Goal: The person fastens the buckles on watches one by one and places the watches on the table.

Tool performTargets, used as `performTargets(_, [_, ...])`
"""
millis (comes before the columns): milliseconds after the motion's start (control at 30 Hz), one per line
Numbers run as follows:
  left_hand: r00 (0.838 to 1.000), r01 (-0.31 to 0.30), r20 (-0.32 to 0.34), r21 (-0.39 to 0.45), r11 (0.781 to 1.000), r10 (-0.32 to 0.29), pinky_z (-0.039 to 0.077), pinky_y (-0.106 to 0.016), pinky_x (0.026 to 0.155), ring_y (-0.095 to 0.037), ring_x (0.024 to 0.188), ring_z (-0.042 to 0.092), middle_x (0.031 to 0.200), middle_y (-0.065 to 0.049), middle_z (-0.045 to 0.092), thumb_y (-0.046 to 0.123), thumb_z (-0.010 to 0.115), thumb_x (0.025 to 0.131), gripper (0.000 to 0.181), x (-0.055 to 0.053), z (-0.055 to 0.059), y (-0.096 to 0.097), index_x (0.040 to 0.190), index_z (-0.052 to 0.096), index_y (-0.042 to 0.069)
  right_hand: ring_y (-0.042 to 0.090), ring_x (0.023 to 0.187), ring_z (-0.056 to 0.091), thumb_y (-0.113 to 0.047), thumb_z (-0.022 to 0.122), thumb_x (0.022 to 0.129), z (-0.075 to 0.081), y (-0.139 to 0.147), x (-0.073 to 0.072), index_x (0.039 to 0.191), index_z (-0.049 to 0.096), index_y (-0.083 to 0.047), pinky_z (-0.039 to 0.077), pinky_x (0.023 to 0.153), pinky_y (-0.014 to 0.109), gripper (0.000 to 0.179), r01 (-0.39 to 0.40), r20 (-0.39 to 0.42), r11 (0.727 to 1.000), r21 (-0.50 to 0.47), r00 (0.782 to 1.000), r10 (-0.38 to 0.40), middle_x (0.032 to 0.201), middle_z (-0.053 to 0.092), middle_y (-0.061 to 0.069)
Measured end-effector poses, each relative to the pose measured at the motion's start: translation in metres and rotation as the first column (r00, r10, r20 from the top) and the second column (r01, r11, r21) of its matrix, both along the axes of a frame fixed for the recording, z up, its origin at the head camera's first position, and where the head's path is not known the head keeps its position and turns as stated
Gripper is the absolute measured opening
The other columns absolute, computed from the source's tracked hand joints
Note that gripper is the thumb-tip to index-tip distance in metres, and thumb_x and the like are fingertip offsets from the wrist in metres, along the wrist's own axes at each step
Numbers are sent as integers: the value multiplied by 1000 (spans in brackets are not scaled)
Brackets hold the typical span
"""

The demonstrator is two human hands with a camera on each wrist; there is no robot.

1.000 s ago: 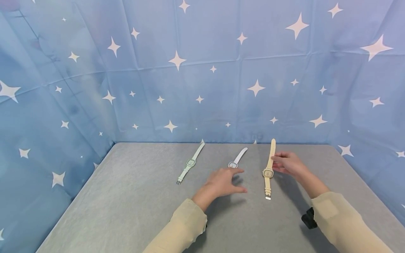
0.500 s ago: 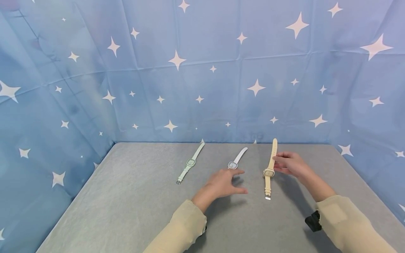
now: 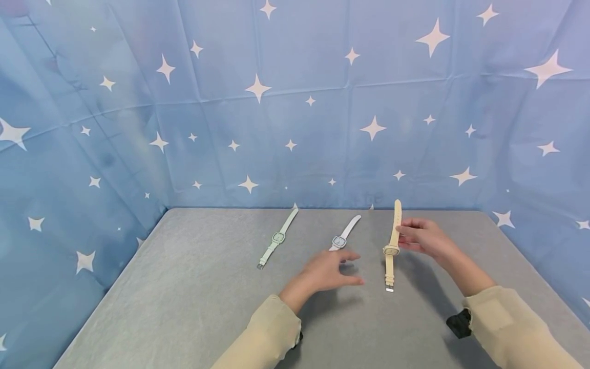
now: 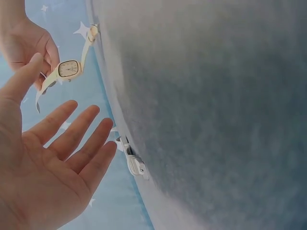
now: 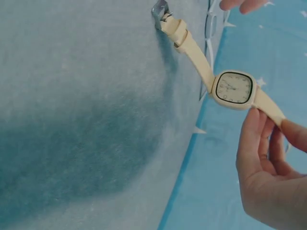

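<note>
My right hand (image 3: 426, 239) pinches the upper strap of a pale yellow wristwatch (image 3: 392, 250) between thumb and fingers. In the right wrist view that watch (image 5: 233, 89) shows a rounded square dial, and its buckle end slants down to the table. My left hand (image 3: 324, 270) hovers with fingers extended and thumb apart, holding nothing. Just beyond it lies a white wristwatch (image 3: 339, 242), its buckle end hidden behind the hand. Farther left a light green wristwatch (image 3: 278, 237) lies flat at a slant. In the left wrist view the palm of my left hand (image 4: 53, 177) faces the camera.
A grey cloth-covered table (image 3: 161, 297) spreads beneath the hands. Behind it and along both sides hangs a blue curtain (image 3: 313, 128) with white stars. A black wrist device (image 3: 459, 324) shows at the right sleeve.
The yellow watch's upper end has risen slightly in my right hand, and its dial has tilted. My left hand has shifted slightly right and nearer, uncovering more of the white watch.
</note>
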State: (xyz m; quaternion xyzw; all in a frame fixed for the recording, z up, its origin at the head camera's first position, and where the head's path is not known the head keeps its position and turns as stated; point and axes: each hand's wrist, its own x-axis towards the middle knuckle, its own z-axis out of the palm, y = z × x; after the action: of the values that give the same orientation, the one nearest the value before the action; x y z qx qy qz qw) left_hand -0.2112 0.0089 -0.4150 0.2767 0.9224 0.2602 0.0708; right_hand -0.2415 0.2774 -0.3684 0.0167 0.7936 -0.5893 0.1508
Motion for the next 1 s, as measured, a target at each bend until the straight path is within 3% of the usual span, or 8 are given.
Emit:
performTargets(200, [989, 15, 143, 162, 987, -39, 50, -21, 98, -11, 121, 64, 134, 7, 66, 45, 73, 88, 56, 3, 0, 1, 136, 62, 20, 3, 85, 66, -23, 53, 104, 6, -3, 3, 126, 47, 8, 59, 85, 26, 38, -30, -12, 999, 25, 999, 30, 93, 64, -7])
performTargets(433, [954, -25, 287, 385, 922, -93, 49, -19, 96, -18, 117, 67, 130, -5, 69, 33, 70, 91, 47, 4, -4, -1, 131, 65, 8, 4, 88, 66, -26, 55, 103, 15, -12, 6, 130, 46, 8, 59, 84, 23, 44, -64, -32, 998, 24, 997, 64, 97, 64, -6])
performTargets(567, [938, -64, 334, 421, 905, -89, 49, -20, 96, -12, 114, 67, 125, -5, 71, 33, 65, 95, 42, 3, -4, -2, 130, 66, 9, 3, 90, 66, -27, 55, 103, 22, -18, 7, 132, 44, 8, 58, 85, 23, 47, -66, -38, 997, 33, 997, 67, 100, 62, -4])
performTargets(767, [917, -96, 391, 417, 904, -83, 51, -23, 92, -9, 112, 65, 127, -2, 70, 37, 59, 99, 43, 3, -2, -3, 132, 65, 11, 3, 92, 65, -30, 53, 104, 31, -27, 7, 138, 39, 9, 58, 86, 24, 53, -63, -50, 995, 72, 997, 67, 108, 61, 1])
performTargets(867, [895, -124, 435, 449, 885, -96, 54, -26, 90, -11, 108, 66, 127, -4, 70, 34, 59, 99, 42, 2, -3, -3, 131, 65, 9, 3, 92, 65, -30, 53, 104, 35, -31, 9, 137, 40, 9, 58, 87, 23, 53, -65, -63, 995, 78, 995, 70, 108, 61, 1])
performTargets(1000, [851, -184, 512, 504, 844, -121, 55, -37, 95, -20, 111, 68, 125, -9, 70, 32, 60, 99, 40, 2, -5, -3, 130, 66, 8, 3, 92, 66, -28, 54, 104, 40, -37, 10, 135, 41, 9, 58, 86, 22, 51, -74, -80, 995, 62, 994, 79, 106, 62, 1])
